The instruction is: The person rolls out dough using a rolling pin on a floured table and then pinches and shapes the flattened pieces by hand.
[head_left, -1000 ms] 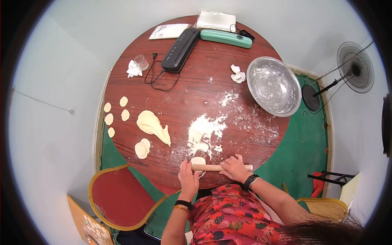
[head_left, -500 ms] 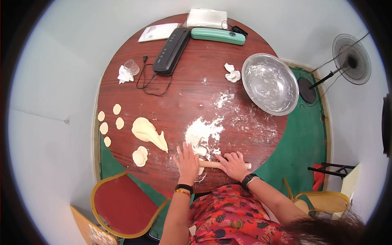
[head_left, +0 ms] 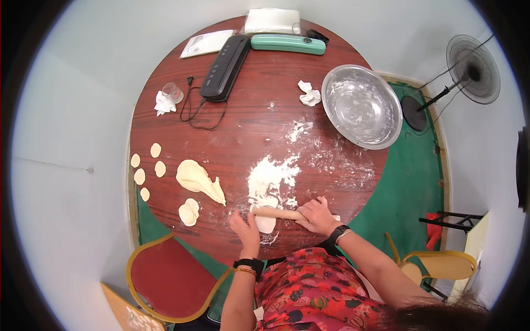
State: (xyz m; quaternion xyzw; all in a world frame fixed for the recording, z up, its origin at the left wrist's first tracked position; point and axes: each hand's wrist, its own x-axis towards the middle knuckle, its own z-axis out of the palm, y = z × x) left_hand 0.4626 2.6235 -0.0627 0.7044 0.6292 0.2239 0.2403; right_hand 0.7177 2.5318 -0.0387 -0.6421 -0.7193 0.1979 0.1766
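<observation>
A wooden rolling pin [head_left: 279,213] lies over a small flat piece of dough [head_left: 266,224] near the table's front edge. My right hand [head_left: 318,216] is closed around the pin's right part. Just below and left of the pin's other end is my left hand [head_left: 245,229], thumb and fingers apart, with nothing visible in it. White flour [head_left: 270,174] is heaped just beyond the dough. Further left lie a large lump of dough [head_left: 194,176] and a small overlapping pile of dough rounds [head_left: 189,212].
Several dough rounds [head_left: 155,150] lie at the table's left edge. A metal bowl [head_left: 361,107] stands at the right. Toward the back are a black sealer [head_left: 225,69] with its cord, a green device [head_left: 288,43], a glass [head_left: 173,92] and crumpled tissue [head_left: 309,94].
My left hand has come off the pin area, drawing back and down with its fingers less stretched. The pin's left end has swung away from me, uncovering more dough. My right hand still grips it.
</observation>
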